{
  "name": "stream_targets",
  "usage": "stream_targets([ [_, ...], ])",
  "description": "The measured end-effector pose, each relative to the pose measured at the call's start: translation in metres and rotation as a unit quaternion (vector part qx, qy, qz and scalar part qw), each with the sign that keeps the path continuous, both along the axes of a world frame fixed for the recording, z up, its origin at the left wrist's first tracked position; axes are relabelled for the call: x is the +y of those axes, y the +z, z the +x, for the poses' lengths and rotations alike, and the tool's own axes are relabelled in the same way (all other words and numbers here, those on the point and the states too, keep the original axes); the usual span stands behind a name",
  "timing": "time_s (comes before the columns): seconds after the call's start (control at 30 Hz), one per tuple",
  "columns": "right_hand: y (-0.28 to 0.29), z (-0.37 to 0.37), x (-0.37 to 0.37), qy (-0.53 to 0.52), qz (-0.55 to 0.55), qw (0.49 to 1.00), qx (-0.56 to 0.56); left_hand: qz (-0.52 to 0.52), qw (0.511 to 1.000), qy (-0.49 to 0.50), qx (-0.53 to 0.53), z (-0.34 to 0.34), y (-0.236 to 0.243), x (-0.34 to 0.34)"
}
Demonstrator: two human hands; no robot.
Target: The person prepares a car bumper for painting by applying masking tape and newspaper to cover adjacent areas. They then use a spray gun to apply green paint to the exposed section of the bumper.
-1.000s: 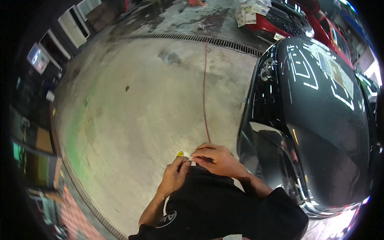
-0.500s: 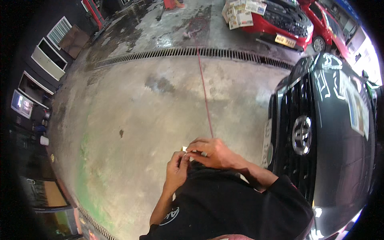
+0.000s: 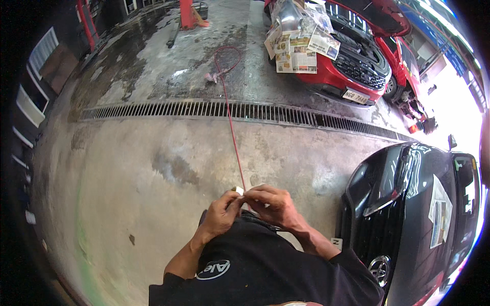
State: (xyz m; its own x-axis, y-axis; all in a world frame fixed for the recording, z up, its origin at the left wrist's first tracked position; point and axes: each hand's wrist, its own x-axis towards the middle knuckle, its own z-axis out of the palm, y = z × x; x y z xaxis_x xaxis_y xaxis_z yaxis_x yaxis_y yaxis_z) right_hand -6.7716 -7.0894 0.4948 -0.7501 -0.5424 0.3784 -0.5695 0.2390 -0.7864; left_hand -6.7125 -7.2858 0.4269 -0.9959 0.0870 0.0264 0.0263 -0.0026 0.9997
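Observation:
In front of my black shirt, both my hands meet with bent fingers. A small white object shows at the fingertips; most of it is hidden, and its kind is too small to tell. My left hand pinches it between thumb and fingers. My right hand is closed against it from the other side, its fingertips touching those of the left. Just beyond the hands, a thin red hose runs away across the concrete floor and ends in a loop; whether it touches the hands cannot be seen.
A long drain grate crosses the floor ahead. At the right stands a dark car with paper on its hood. Beyond the grate is a red car partly covered with newspaper, its hood raised. A red lift post stands farther back.
The view has tilted up and shifted, so more of the far floor, the red car and the looped hose shows. My hands remain together at the small white object.

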Motion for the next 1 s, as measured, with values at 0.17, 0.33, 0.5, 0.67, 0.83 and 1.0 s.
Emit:
stream_targets([
  [0.17, 0.006, -0.157, -0.011, -0.137, -0.032, 0.990, -0.027, -0.095, 0.987, -0.130, -0.003, -0.203, 0.036, -0.022],
  [0.33, -0.024, -0.349, -0.019, -0.164, -0.057, 0.985, -0.023, -0.122, 0.979, -0.146, 0.069, -0.407, 0.002, -0.033],
  [0.5, -0.027, -0.557, -0.027, -0.125, 0.013, 0.992, -0.001, -0.086, 0.993, -0.079, 0.018, -0.588, -0.009, -0.038],
  [0.67, 0.015, -0.731, -0.055, -0.072, 0.066, 0.995, 0.019, -0.069, 0.996, -0.022, 0.055, -0.743, 0.016, -0.049],
  [0.83, 0.004, -0.906, -0.075, -0.031, 0.081, 0.995, 0.039, -0.052, 0.995, 0.017, 0.083, -0.911, -0.003, -0.070],
  [1.0, -0.010, -1.107, -0.110, -0.022, 0.120, 0.992, 0.041, -0.014, 0.997, -0.011, 0.069, -1.114, -0.031, -0.108],
])
